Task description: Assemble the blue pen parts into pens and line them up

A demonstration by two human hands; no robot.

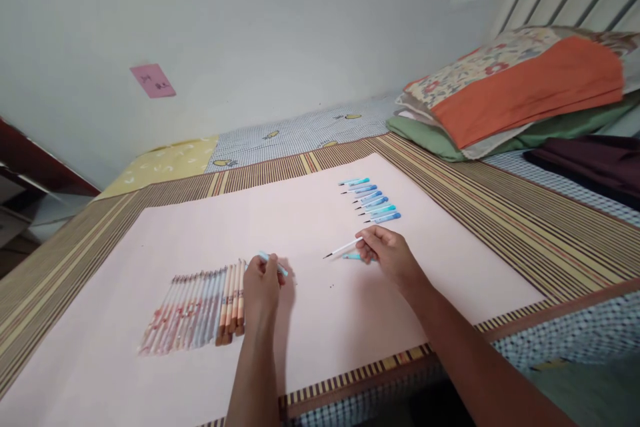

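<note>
The sheet [320, 340] is plain pale pink, and the mat [500, 210] is tan with loads of dark stripes. Blue pens [373, 202] are mixed with white and turquoise, pink pens [167, 323] go whitish at one end, peach pens [229, 300] have brown ends. Bedspread [295, 123] is a tiny blue-and-white check with yellow motifs, pillow [530, 93] is bright orange plus florals, note [153, 81] is pink.

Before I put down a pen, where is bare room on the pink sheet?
On the pink sheet: between the left pen row and the far edge, and between the blue pens and the right edge. Crowded: near the left hand, under the right hand.
</note>
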